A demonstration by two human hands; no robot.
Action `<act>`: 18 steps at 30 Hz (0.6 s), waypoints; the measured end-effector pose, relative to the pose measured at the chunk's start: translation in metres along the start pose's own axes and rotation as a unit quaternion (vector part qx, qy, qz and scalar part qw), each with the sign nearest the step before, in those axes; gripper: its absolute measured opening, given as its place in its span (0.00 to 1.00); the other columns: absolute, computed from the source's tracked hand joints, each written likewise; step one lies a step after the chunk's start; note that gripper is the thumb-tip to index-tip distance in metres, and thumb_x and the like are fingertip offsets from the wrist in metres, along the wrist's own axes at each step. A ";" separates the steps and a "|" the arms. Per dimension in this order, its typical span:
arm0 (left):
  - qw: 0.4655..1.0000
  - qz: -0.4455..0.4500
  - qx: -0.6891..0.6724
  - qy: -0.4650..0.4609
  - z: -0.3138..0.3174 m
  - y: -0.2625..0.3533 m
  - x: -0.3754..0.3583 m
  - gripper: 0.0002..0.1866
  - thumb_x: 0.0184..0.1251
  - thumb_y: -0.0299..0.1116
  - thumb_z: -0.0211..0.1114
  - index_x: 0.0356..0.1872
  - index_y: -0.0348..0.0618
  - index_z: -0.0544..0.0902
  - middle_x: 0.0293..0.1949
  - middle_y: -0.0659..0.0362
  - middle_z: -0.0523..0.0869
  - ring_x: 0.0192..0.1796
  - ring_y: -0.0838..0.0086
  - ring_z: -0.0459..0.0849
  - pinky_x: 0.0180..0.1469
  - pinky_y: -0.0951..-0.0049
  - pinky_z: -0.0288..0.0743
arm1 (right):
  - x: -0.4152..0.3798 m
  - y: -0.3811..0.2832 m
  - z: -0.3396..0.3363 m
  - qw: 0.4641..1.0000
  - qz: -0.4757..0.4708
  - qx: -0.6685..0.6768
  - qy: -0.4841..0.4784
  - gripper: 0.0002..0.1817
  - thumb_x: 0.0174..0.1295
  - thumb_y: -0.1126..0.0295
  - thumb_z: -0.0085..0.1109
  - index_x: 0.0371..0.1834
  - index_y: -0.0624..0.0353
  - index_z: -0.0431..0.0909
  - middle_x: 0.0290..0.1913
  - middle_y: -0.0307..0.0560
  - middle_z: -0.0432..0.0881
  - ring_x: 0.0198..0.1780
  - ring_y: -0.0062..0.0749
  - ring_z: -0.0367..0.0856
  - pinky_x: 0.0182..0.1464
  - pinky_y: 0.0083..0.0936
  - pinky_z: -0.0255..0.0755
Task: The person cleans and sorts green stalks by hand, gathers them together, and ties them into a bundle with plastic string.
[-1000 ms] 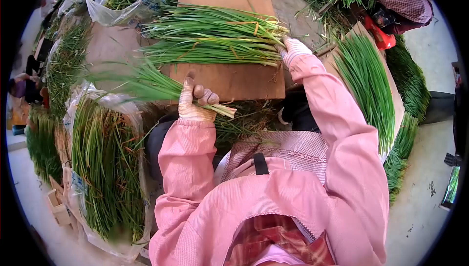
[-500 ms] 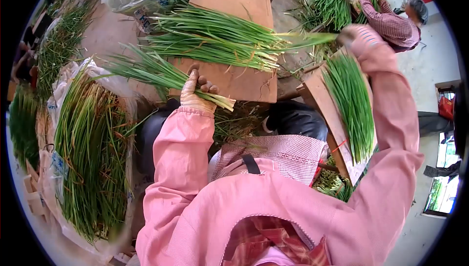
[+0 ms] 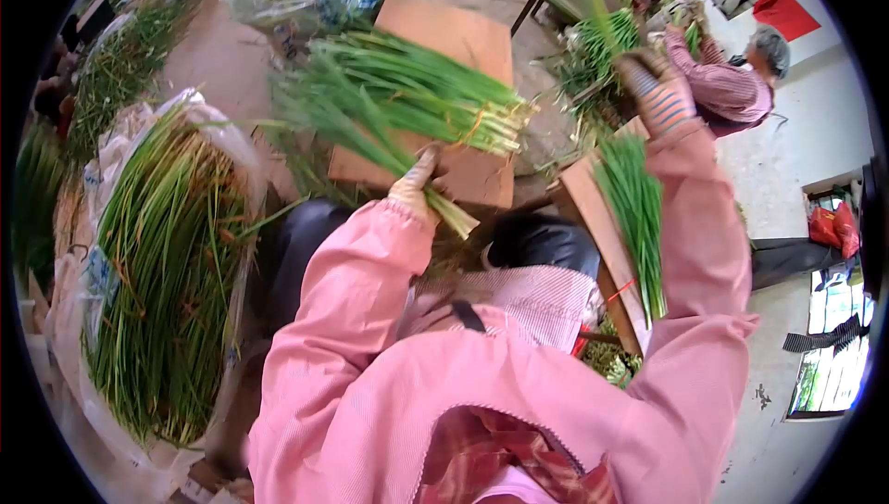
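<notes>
My left hand (image 3: 419, 185) is wrapped round a small bunch of garlic chives (image 3: 375, 138), its pale stem ends pointing down to the right. It hovers over the near edge of a tan board (image 3: 444, 18) where a larger pile of garlic chives (image 3: 417, 87) lies, stems to the right. My right hand (image 3: 656, 89), in a striped glove with dark fingers, is raised at the upper right. Its fingers are closed on thin yellow-green chive leaves (image 3: 597, 6), blurred by motion. Below that hand, more chives (image 3: 632, 212) lie on a second slanted board (image 3: 593, 217).
At left stands an open plastic bag (image 3: 252, 184) packed with chives (image 3: 167, 291). Another bag (image 3: 269, 8) of greens sits at the top. A co-worker (image 3: 732, 87) in a checked shirt handles greens at upper right. Loose leaves (image 3: 130, 64) litter the floor at upper left.
My right hand has swung up, lifting the leaves away from the pile; they now point upward. My left hand has moved right and slightly down with its bunch. The view has shifted a little.
</notes>
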State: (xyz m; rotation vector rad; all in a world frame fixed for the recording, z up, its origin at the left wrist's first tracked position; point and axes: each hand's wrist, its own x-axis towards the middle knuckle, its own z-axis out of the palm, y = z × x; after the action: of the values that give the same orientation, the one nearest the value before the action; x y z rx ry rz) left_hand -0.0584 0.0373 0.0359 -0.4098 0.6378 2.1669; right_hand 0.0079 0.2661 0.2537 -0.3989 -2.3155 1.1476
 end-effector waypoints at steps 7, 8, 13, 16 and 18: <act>0.992 -0.016 0.121 0.024 -0.017 -0.007 -0.009 0.14 0.50 0.40 0.66 0.36 0.48 0.75 0.20 0.66 0.69 0.16 0.80 0.65 0.19 0.77 0.62 | -0.148 0.067 0.132 0.883 0.346 0.236 -0.212 0.08 0.50 0.69 0.60 0.31 0.59 0.75 0.20 0.34 0.72 0.20 0.15 0.66 0.21 0.13 0.60; 0.991 -0.038 0.129 0.008 -0.019 -0.004 -0.009 0.11 0.47 0.38 0.67 0.27 0.49 0.74 0.16 0.66 0.70 0.14 0.79 0.64 0.17 0.77 0.60 | -0.153 0.066 0.135 0.863 0.376 0.238 -0.237 0.08 0.50 0.69 0.60 0.31 0.60 0.75 0.22 0.33 0.73 0.23 0.15 0.67 0.25 0.13 0.62; 0.984 -0.039 0.168 0.051 -0.023 -0.004 -0.004 0.11 0.46 0.37 0.68 0.22 0.47 0.75 0.14 0.64 0.71 0.14 0.78 0.66 0.17 0.77 0.61 | -0.143 0.085 0.152 0.870 0.307 0.283 -0.262 0.14 0.48 0.69 0.62 0.37 0.62 0.74 0.31 0.38 0.77 0.32 0.18 0.71 0.35 0.17 0.66; 0.978 0.010 0.204 0.047 -0.025 -0.006 0.000 0.11 0.46 0.36 0.68 0.22 0.45 0.75 0.15 0.63 0.71 0.14 0.76 0.67 0.15 0.75 0.62 | -0.135 0.097 0.164 0.837 0.378 0.341 -0.201 0.12 0.47 0.69 0.62 0.34 0.61 0.75 0.29 0.40 0.78 0.31 0.22 0.74 0.35 0.20 0.69; 0.974 0.032 0.219 0.056 -0.026 -0.004 0.001 0.11 0.46 0.36 0.68 0.22 0.45 0.74 0.15 0.63 0.71 0.14 0.76 0.67 0.15 0.75 0.62 | -0.136 0.100 0.171 0.832 0.381 0.358 -0.182 0.11 0.47 0.69 0.62 0.33 0.61 0.76 0.27 0.40 0.78 0.29 0.22 0.74 0.34 0.20 0.69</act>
State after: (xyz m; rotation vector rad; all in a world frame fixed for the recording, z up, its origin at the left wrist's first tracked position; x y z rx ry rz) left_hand -0.0540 0.0257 0.0127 -0.2755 1.1747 1.9963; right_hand 0.0254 0.1513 0.0435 -0.9023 -1.7859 2.5444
